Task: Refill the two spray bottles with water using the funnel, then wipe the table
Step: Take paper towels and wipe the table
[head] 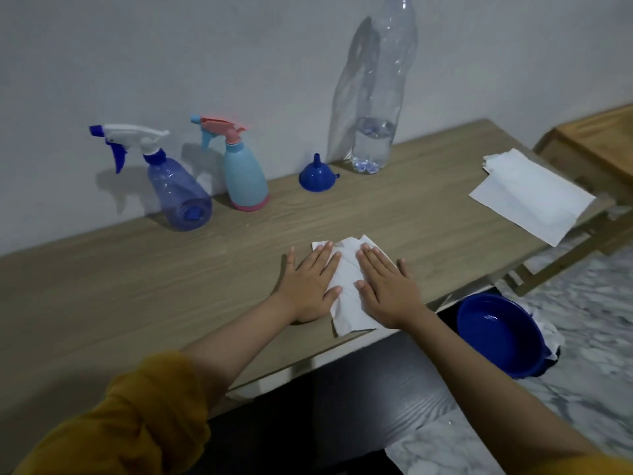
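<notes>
Your left hand (310,286) and right hand (383,289) both lie flat, fingers straight, pressing a white paper towel (346,289) onto the wooden table (137,286) near its front edge; neither hand grips anything. Down to your right, a blue basin (500,337) sits on the marbled floor beside the table. Farther right on the tabletop lies a stack of white paper sheets (534,197). Along the wall at the back stand the translucent blue spray bottle (171,180), the light-blue and pink spray bottle (243,173), the blue funnel (315,176) resting mouth down, and a tall clear water bottle (380,97), water only in its lowest part.
</notes>
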Demonstrator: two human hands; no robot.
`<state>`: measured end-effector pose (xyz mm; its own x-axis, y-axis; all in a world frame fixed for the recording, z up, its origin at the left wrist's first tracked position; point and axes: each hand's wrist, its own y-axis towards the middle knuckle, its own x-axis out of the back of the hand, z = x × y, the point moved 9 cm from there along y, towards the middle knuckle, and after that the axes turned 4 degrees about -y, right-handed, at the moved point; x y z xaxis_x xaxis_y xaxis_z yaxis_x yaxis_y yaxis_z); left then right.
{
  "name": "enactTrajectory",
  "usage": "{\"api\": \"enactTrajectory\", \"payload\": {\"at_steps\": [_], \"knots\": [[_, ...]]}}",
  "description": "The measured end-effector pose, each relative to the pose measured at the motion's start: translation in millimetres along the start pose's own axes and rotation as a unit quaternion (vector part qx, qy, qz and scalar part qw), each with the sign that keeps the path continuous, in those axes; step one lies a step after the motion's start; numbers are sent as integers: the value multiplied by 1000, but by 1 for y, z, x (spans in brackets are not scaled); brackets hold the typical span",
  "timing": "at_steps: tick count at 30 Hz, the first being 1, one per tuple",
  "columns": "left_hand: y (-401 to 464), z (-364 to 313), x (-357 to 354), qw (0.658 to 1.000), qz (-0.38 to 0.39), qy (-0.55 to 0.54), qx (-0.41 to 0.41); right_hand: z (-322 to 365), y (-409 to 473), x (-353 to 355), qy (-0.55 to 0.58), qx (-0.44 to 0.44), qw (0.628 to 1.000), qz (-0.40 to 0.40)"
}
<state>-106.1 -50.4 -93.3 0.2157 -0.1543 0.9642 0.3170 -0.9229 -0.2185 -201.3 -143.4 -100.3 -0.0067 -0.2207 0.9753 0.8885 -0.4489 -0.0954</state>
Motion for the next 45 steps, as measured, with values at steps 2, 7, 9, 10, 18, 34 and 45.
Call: {"api": "enactTrajectory", "payload": {"at_steps": [2, 7, 9, 10, 18, 34, 45], "knots": [[19, -18, 2, 1000, 2, 2, -3, -25, 2, 4, 1, 0, 1000, 3], [63, -57, 5, 1000, -3, 7, -7, -80, 7, 16, -1, 3, 1000, 1], [78, -69, 6, 1000, -7, 5, -10, -97, 9, 20, -8, 6, 1000, -2], [85, -74, 6, 1000, -9, 6, -10, -103, 11, 22, -11, 9, 1000, -1], [125, -76, 14, 999, -27, -7, -17, -128, 45, 30, -8, -11, 1000, 5], [97, 30, 26, 998, -39, -22, 49, -34, 125, 20, -25, 9, 999, 21], [-34, 151, 24, 989, -41, -32, 137, 147, 123, -18, -34, 65, 996, 46]]}}
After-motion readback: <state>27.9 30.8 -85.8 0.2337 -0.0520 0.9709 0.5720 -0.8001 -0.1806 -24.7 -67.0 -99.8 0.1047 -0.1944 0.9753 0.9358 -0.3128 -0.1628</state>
